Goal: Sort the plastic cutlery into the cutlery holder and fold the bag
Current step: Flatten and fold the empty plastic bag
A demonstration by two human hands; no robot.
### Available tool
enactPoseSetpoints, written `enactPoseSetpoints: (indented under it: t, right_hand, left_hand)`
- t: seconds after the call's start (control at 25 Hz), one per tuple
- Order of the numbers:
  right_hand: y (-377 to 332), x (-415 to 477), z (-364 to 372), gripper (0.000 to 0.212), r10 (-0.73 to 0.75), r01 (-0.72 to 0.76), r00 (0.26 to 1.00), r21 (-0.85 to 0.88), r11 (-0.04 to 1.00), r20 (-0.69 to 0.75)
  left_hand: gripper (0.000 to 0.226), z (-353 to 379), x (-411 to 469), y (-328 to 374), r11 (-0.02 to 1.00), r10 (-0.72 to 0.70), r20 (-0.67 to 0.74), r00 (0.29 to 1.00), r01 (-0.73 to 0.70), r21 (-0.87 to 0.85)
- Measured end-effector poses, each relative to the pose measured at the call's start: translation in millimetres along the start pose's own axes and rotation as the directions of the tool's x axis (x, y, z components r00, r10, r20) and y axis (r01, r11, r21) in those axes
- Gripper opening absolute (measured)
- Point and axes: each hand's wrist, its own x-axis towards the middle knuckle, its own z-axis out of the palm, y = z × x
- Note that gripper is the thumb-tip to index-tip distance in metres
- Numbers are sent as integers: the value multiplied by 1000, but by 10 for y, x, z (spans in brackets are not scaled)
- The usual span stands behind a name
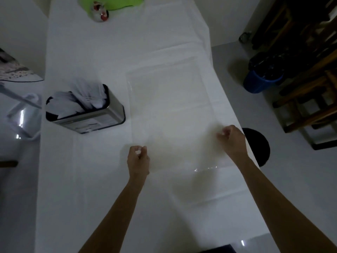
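A clear plastic bag (169,99) lies spread flat on the white table (102,179), faint against the cloth. My left hand (138,159) pinches the bag's near left corner with thumb and fingertips. My right hand (232,140) pinches its near right edge, fingers curled. The bag's near edge is lifted slightly, with a glint below my right forearm. A metal cutlery holder (94,117) stands to the left of the bag, filled with white plastic cutlery (80,99).
A small round ornament (100,13) and a green cloth (111,2) sit at the table's far end. On the floor to the right are a black stool (259,145), a blue bin with a black liner (262,73) and wooden furniture (310,99).
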Motion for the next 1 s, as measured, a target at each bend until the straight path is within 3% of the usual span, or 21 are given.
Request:
enactPoseSetpoints:
  t: [0.2,0.32,0.4,0.48,0.56,0.68,0.8,0.88,1.0]
  right_hand:
    - [299,-944,-52,14,84,-91,996,241,966,42]
    - [433,-1508,-47,19,4,-29,998,361,932,69]
    - [580,-1863,-50,35,-109,64,991,422,904,83]
    - [807,-2165,-79,47,-283,240,954,315,918,98]
    - [1061,-2393,-135,48,-415,417,889,29,908,193]
    - [1296,-2575,-172,57,-511,572,815,-245,782,273]
    - [1275,-2627,-166,34,-645,706,708,-249,663,288]
    - [1248,-2640,-134,27,-685,731,681,-190,655,257]
    - [1124,-2675,-137,43,-566,566,812,42,823,141]
  left_hand:
    - [11,-533,-405,-454,999,22,63,998,-24,23]
    - [13,-815,-641,-706,999,24,70,997,-26,32]
    - [21,-957,-773,-855,999,18,81,997,-21,33]
    - [25,-1058,-879,-993,1000,-16,111,994,19,-24]
    - [24,-1138,-968,-1107,986,-96,154,983,115,-122]
    - [16,-1208,-1083,-1214,961,-183,202,962,218,-168]
    - [4,-1284,-1148,-1265,962,-165,213,963,205,-182]
    - [17,-1376,-1167,-1234,959,-111,249,962,170,-227]
    - [31,-1594,-1156,-1113,921,-33,390,920,180,-345]
